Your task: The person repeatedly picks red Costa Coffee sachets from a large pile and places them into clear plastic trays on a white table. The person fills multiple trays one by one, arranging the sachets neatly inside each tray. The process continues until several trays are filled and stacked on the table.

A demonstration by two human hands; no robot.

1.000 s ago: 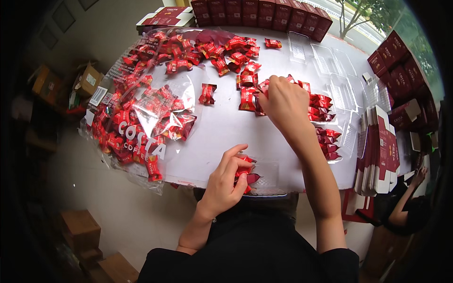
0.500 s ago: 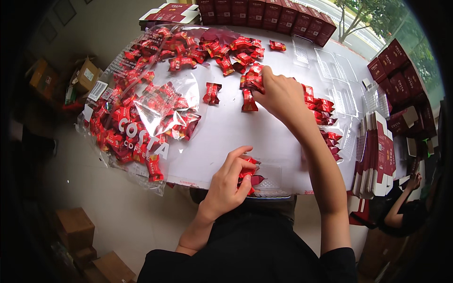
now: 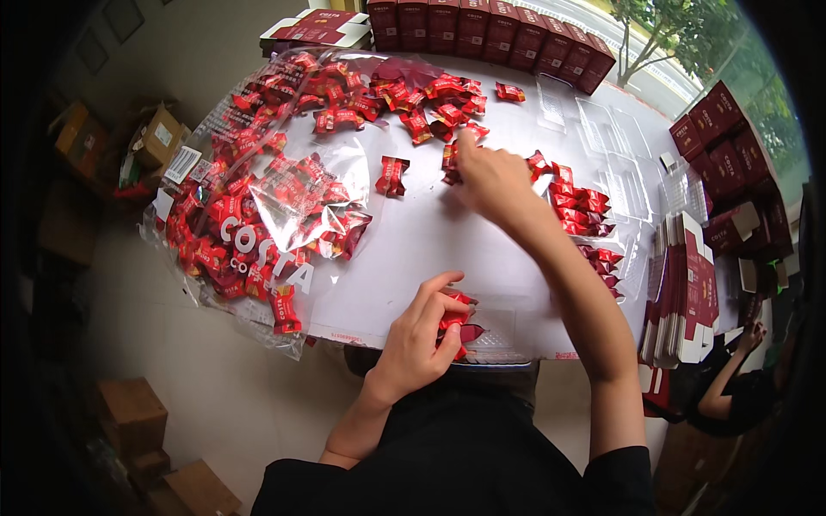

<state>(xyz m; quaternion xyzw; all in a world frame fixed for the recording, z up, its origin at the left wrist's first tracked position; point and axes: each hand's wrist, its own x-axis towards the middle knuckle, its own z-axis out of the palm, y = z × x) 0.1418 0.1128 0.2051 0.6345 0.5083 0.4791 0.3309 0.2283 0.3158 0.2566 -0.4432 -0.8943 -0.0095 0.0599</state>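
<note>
My left hand [image 3: 419, 340] rests at the near edge of the white table [image 3: 430, 249], its fingers pressing red wrapped candies [image 3: 456, 322] into a clear plastic tray [image 3: 499, 331]. My right hand [image 3: 486, 176] reaches far over the table, fingertips closing on red wrapped candies [image 3: 450, 159] at the edge of the loose pile [image 3: 396, 99]. A pair of loose candies [image 3: 392, 175] lies just left of it. To its right, a clear tray holds rows of red candies [image 3: 578, 202].
A big clear bag of red candies [image 3: 249, 232] covers the table's left side. Dark red boxes [image 3: 490, 39] line the far edge and stack at the right [image 3: 718, 142]. Empty clear trays [image 3: 619, 146], flat cartons [image 3: 688, 292], another person [image 3: 740, 378], floor boxes [image 3: 129, 413].
My right hand has moved from the middle right of the table away and leftward to the candy pile. My left hand has stayed on the near tray.
</note>
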